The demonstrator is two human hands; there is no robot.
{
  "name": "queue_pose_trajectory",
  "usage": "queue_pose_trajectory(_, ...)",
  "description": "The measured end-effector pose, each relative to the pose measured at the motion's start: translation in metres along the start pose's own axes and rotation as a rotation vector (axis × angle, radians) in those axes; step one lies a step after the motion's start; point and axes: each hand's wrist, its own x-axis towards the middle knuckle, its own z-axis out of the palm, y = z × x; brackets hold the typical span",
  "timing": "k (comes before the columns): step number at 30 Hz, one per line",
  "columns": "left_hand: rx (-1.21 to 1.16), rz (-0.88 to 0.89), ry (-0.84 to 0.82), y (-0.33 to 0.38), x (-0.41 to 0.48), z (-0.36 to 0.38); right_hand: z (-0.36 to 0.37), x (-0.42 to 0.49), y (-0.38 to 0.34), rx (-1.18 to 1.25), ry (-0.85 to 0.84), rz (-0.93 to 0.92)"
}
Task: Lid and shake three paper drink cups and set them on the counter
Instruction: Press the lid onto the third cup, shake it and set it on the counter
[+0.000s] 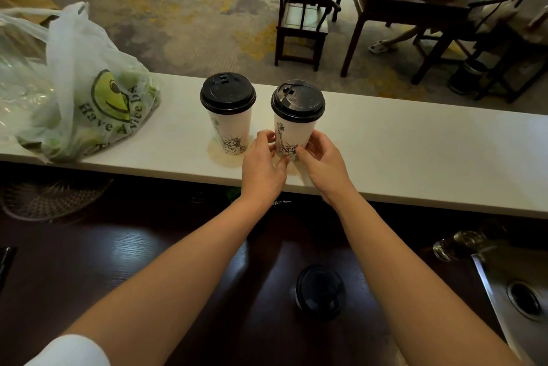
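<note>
Two white paper cups with black lids and a statue drawing stand upright on the pale counter (400,152). The left cup (229,125) stands free. The right cup (292,131) sits beside it, and both my hands grip its base: my left hand (262,164) on its left side, my right hand (321,161) on its right side. A third black-lidded cup (320,291) stands on the dark lower worktop between my forearms; only its lid shows from above.
A plastic bag (89,99) with a smiley print and green contents lies on the counter's left end. A metal sink (519,297) and a clear glass object (456,244) are at the lower right. Chairs, a table and a seated person are beyond the counter.
</note>
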Motion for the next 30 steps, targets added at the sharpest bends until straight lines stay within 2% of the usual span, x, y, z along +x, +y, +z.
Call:
queue_pose_trajectory(10,0.014,-0.089,-0.059,-0.003,-0.004,-0.006,0.002,-0.011,-0.01,-0.032,0.011,0.033)
queue_pose_trajectory(13,0.084,-0.025,-0.078,-0.002,-0.023,-0.016,-0.002,-0.026,-0.006,-0.002,0.043,0.055)
queue_pose_trajectory(18,0.077,0.121,-0.092,-0.004,-0.078,-0.035,-0.036,-0.097,0.02,0.089,0.24,0.035)
queue_pose_trajectory(21,0.031,0.077,-0.235,-0.013,-0.103,-0.033,-0.063,-0.136,0.044,0.153,0.337,0.076)
queue_pose_trajectory(24,0.058,0.019,-0.441,-0.025,-0.125,-0.021,-0.079,-0.167,0.076,0.078,0.385,0.176)
queue_pose_trajectory(28,0.116,-0.014,-0.655,-0.03,-0.152,-0.005,-0.078,-0.201,0.129,-0.061,0.338,0.415)
queue_pose_trajectory(30,0.191,-0.005,-0.738,-0.026,-0.162,-0.001,-0.07,-0.216,0.147,-0.113,0.26,0.515)
